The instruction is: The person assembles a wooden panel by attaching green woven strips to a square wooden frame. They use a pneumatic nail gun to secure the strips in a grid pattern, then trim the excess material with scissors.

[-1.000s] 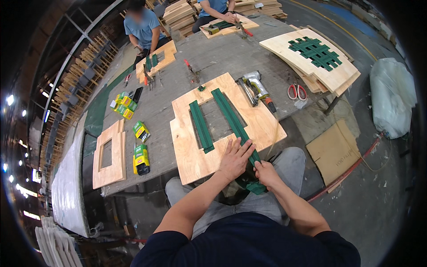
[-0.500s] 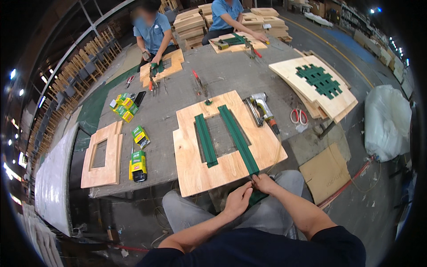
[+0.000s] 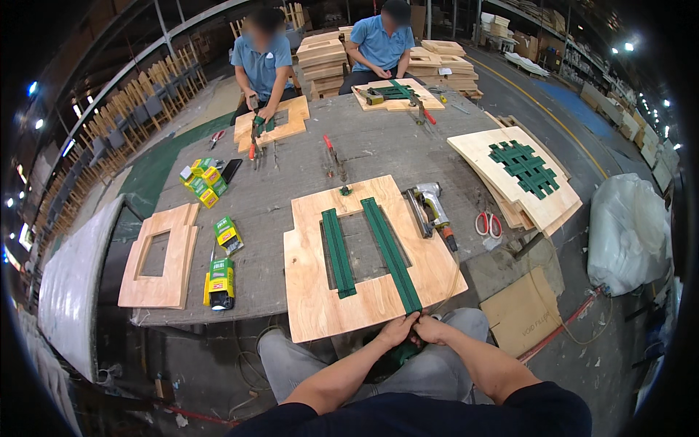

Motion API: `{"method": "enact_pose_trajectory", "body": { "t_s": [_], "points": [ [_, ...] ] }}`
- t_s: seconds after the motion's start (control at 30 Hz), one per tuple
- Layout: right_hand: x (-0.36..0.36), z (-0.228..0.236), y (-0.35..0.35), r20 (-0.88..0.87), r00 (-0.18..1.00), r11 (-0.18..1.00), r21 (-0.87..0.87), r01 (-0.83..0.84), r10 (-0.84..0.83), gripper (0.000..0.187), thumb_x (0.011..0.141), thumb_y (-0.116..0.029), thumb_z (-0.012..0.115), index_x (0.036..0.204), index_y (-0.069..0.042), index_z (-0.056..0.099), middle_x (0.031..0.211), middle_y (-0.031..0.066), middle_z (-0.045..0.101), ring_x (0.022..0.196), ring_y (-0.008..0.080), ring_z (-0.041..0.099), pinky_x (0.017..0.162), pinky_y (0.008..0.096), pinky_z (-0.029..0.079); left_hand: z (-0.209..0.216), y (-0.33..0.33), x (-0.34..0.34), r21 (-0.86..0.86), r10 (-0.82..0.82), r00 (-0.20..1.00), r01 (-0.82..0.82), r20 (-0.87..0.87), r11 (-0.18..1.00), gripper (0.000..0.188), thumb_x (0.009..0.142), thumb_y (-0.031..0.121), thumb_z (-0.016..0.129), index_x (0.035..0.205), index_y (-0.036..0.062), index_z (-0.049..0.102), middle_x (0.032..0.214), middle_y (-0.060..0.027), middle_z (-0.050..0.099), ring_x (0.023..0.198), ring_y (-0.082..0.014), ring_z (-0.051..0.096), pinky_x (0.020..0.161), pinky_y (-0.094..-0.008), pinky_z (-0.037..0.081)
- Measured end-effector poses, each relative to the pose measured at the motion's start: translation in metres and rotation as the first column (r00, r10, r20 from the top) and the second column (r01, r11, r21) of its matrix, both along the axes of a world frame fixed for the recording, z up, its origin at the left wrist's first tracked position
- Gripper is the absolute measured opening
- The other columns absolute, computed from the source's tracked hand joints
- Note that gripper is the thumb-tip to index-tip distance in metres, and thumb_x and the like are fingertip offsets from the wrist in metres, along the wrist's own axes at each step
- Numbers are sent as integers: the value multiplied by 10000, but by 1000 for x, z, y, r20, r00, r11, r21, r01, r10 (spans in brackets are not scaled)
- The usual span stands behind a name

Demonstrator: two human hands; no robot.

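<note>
A plywood seat frame with a square opening lies on the grey table in front of me. Two green webbing straps cross it: the left strap lies flat, the right strap runs over the near edge. My left hand and my right hand meet just below that edge, both pinching the end of the right strap. More green webbing lies in my lap under the hands.
A pneumatic stapler lies right of the frame, red-handled scissors beyond it. Staple boxes and an empty plywood frame sit left. Finished webbed frames stack at right. Two people in blue shirts work at the far end.
My hands have slid off the frame's near part and down to its edge, drawing the right strap toward me. The view has tilted up, showing more of the far end.
</note>
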State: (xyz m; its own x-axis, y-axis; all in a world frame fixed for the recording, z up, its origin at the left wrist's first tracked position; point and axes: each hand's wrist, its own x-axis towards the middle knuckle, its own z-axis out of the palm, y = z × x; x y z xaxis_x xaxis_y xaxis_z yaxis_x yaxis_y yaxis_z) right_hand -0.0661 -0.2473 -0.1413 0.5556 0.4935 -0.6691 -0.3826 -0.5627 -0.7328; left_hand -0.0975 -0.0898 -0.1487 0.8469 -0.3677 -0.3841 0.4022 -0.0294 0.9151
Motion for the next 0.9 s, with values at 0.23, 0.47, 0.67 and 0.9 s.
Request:
{"method": "enact_pose_trajectory", "body": {
  "t_s": [0.23,0.47,0.67,0.9],
  "points": [
    [-12,27,9,461,781,880,-415,-230,422,408,1038,-299,499,1090,74,656,1010,261,726,893,374,724,806,431,572,-25,6,8,276,-4,854,-164,521,947,460,1088,441,477,1366,106,627,1319,-167,659,1234,-330,609,1058,-417,456],
    [96,138,0,581,798,986,49,161,-159,254,974,-251,662,950,-10,738,783,106,728,714,170,705,682,342,545,-39,17,17,484,-120,644,-425,755,765,508,1032,513,546,1376,147,622,1422,-116,608,1299,-365,560,1064,-478,463],
    [277,119,-1,770,626,836,-258,484,-125,350,858,-237,766,1071,39,739,949,180,767,848,279,743,754,393,563,-35,4,11,565,-226,665,-352,712,746,522,1041,529,518,1402,162,605,1443,-110,592,1295,-357,565,1092,-482,444],
    [327,97,40,541,739,824,-138,549,-402,343,729,-37,824,1009,120,701,861,170,720,752,284,712,609,427,547,-47,13,21,548,-221,639,-374,737,748,546,1058,526,462,1464,168,539,1515,-117,526,1371,-362,499,1146,-481,407]
  ]
}}
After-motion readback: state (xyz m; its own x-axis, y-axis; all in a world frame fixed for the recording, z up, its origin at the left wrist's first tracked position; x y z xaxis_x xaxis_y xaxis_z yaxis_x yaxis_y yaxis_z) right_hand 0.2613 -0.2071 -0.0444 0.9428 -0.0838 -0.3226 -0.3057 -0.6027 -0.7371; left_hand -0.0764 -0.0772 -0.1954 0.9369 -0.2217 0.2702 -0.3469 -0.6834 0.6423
